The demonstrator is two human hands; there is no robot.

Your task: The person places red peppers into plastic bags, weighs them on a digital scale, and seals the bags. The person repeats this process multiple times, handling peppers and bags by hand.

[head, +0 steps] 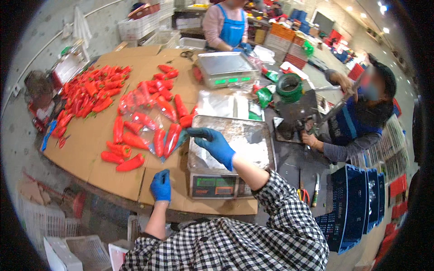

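My right hand (217, 147), in a blue glove, reaches over the steel pan (234, 149) of a digital scale. Its fingers point left towards a long red pepper (173, 139) beside the pan. A bluish translucent patch lies between fingertips and pepper; whether the hand grips anything there is unclear. My left hand (160, 186), also blue-gloved, is closed near the table's front edge, with nothing visible in it. Ahead of it several loose red peppers (130, 162) lie on the cardboard. Clear plastic bags (144, 120) cover or hold some of the peppers behind.
A large heap of red peppers (91, 88) is at left on the cardboard-covered table (78, 149). A second scale (225, 66) and a roll of green tape (289, 87) stand beyond. Scissors (302, 193) and a knife (316, 191) lie right. Two co-workers (352, 118) (225, 27) work nearby.
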